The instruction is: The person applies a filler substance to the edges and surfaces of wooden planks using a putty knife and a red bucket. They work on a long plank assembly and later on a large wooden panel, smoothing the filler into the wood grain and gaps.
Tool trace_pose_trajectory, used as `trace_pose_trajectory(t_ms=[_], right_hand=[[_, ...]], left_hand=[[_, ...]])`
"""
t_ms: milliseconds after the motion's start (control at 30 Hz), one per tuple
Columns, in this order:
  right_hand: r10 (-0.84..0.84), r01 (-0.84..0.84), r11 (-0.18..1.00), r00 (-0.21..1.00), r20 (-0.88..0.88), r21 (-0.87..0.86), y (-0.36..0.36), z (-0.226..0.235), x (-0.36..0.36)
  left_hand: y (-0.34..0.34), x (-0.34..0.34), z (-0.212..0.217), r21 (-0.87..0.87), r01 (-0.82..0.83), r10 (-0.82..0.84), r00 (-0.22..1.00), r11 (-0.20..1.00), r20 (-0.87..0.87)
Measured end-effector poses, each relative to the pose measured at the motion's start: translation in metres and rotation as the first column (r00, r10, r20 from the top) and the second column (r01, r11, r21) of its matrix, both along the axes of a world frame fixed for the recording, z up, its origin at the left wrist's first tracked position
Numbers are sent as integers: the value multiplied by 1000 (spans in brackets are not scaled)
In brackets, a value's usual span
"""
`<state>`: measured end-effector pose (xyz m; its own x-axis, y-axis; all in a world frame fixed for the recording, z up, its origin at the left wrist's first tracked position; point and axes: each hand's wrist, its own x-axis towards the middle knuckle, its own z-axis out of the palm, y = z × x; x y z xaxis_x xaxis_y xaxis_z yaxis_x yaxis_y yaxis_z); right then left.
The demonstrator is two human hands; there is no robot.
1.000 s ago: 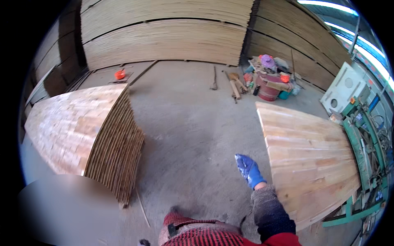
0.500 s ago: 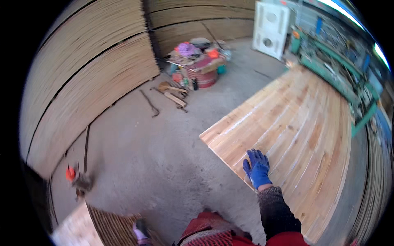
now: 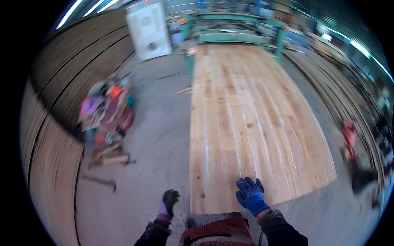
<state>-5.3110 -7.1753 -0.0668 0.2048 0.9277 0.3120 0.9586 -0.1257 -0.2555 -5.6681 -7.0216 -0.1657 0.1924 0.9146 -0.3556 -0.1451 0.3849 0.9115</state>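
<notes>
My right hand [image 3: 251, 196], in a blue work glove, lies palm down with spread fingers on the near end of a large wooden panel [image 3: 262, 143]. The panel is made of light boards side by side, with several white lines, apparently glue, running along it. Its far end meets a green machine frame [image 3: 234, 37]. To the left of the panel's near corner hangs my left hand [image 3: 169, 201], in a dark glove with a purple cuff. It touches nothing; its fingers are loosely bent, slightly blurred and apart.
Tall stacks of thin sheets [image 3: 57, 160] line the left side. A cluttered red drum [image 3: 125, 119] stands before them, with a metal bar [image 3: 100, 181] on the floor nearby. A white cabinet [image 3: 148, 30] stands at the back. Long boards [image 3: 324, 88] and a blurred red object [image 3: 349, 133] are at right.
The view has swung right, so the panel now runs straight ahead. My right hand is still flat on it, closer to its near edge. My left hand has come away from the stack at lower left.
</notes>
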Motion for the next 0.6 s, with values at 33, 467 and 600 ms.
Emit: trace_pose_trajectory(t_ms=[33, 467, 600], right_hand=[[-78, 79, 996, 996, 39, -31, -10, 4, -14], [-760, 879, 444, 268, -592, -172, -106, -8, -274], [-280, 942, 268, -122, -952, -199, -83, -56, -348]], left_hand=[[25, 21, 18, -9, 137, -137, 991, 991, 4], [129, 133, -11, -167, 780, -719, 622, 602, 312], [143, 135, -18, -245, 838, -816, 537, 487, 216]])
